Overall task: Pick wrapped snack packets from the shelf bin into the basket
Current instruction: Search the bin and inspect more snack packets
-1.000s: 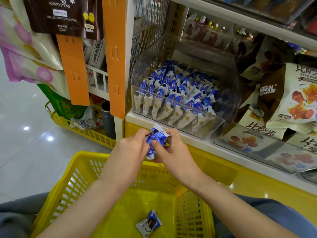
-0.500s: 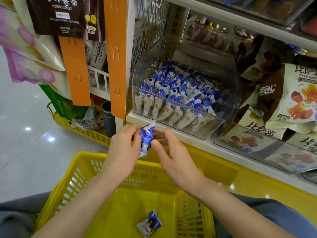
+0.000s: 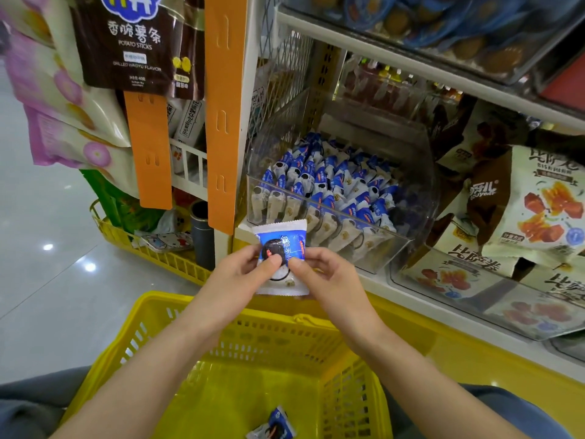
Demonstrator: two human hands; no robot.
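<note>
I hold one blue-and-white snack packet point(image 3: 281, 245) flat and face up between both hands, above the far rim of the yellow basket point(image 3: 158, 315). My left hand point(image 3: 240, 274) pinches its left edge and my right hand point(image 3: 323, 277) its right edge. Just behind it, on the shelf, stands a clear plastic bin point(image 3: 392, 248) packed with several rows of the same packets point(image 3: 329, 188). Another packet point(image 3: 273, 427) lies on the basket floor near the bottom of the view.
Orange hanging strips point(image 3: 221, 122) and hung snack bags point(image 3: 126, 42) are to the left of the bin. Larger snack bags point(image 3: 538, 210) fill the bins to the right. A second yellow basket point(image 3: 142, 251) sits on the shiny floor at left. A shelf board point(image 3: 411, 64) runs overhead.
The packet was edge-on between my fingers; now it is turned flat, showing its printed face. Both hands sit a little farther from me, closer to the bin's front.
</note>
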